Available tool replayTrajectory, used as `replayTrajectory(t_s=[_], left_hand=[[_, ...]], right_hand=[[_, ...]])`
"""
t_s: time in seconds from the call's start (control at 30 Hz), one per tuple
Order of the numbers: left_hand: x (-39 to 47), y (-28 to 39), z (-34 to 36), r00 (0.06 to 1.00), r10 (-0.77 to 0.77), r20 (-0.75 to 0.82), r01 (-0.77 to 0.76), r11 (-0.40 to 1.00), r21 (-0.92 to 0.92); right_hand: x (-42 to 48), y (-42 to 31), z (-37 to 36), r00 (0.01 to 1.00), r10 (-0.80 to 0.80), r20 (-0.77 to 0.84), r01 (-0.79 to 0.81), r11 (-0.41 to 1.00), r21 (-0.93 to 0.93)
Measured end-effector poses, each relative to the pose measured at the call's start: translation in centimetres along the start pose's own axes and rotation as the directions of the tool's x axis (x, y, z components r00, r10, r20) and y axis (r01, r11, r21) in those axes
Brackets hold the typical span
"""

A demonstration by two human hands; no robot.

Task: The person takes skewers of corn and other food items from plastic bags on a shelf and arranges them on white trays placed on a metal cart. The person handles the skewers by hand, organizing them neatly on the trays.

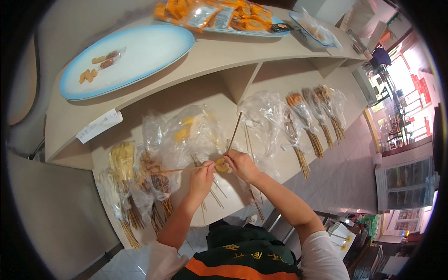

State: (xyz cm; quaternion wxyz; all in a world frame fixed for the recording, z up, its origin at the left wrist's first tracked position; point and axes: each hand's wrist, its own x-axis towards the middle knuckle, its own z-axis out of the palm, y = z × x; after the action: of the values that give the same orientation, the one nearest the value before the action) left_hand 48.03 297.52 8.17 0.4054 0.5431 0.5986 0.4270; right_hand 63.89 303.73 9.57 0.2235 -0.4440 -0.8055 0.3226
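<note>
Over the counter, my left hand [204, 175] grips a thin bamboo skewer [178, 169] that points left. My right hand [241, 163] is closed around another skewer [235, 131], which points up and away from me. A yellow-brown round food piece [221, 165] sits between the hands, at my right fingertips; its exact kind cannot be told. Behind the hands lies a clear plastic bag [199, 129] with yellow pieces inside. Loose skewers [215, 196] lie under and beside my hands. An opened, crumpled clear bag [264, 108] lies right of the upright skewer.
Bagged bundles of skewered food lie left [122, 161] and right [301, 108]. On the raised shelf stand a blue-rimmed oval plate [150, 52] with a few snacks, a plate of orange packets [245, 17] and a square dish [315, 33]. A paper note [99, 126] hangs at the shelf edge.
</note>
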Motion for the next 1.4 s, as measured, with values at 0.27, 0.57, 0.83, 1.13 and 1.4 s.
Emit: replayTrajectory(t_s=[0.27,0.57,0.83,1.13,1.4], left_hand=[[1.5,-0.2,1.4,0.946,0.323,-0.007,-0.312,0.919,0.241],[3.7,1.2,0.7,0.922,0.270,0.279,-0.364,0.852,0.377],[4.0,-0.5,0.9,0.847,0.363,0.388,-0.503,0.782,0.367],[4.6,-0.8,1.8,0.847,0.342,0.407,-0.486,0.808,0.334],[-0.5,-0.1,4.3,0.798,0.448,0.403,-0.598,0.664,0.448]], right_hand=[[-0.2,0.1,-0.1,1.000,0.011,-0.008,-0.011,1.000,0.011],[-0.4,0.4,0.1,0.999,-0.052,-0.017,0.052,0.997,0.057],[-0.5,0.7,-0.1,1.000,-0.010,0.018,0.009,0.998,0.063],[-0.6,1.8,-0.2,0.999,0.007,0.033,-0.010,0.996,0.094],[-2.4,-1.6,-6.8,0.576,0.383,0.722,-0.818,0.262,0.513]])
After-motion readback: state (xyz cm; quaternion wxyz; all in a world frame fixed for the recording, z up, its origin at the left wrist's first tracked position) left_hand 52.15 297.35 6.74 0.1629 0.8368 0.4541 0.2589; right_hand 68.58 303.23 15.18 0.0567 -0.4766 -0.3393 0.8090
